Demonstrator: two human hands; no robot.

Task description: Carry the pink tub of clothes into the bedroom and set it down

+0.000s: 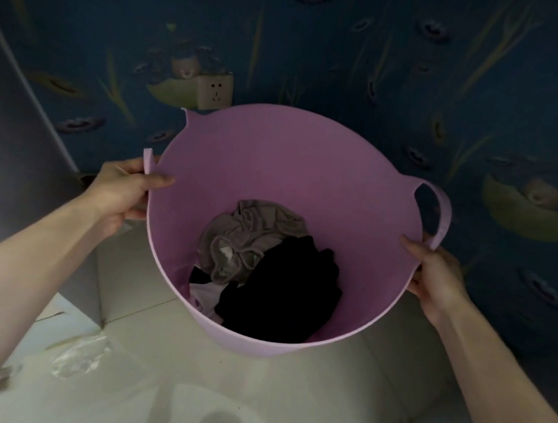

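Dim room w/ pale glossy floor tiles (158, 364) & blue floral wallpaper (322, 43). 1 round pink tub (276, 162), smooth flexible plastic, 2 loop handles, betw both hands above floor. Left hand (119, 191) & right hand (436, 276) each grip rim. Inside: 1 grey garment (243, 238), 1 black (290, 288), crumpled

A single wide-angle camera, worn on the person's head, looks forward and steeply down. It sits close above the pink tub (276, 162), taking in tiled floor (285, 401) below and blue patterned wall (322, 43) ahead.
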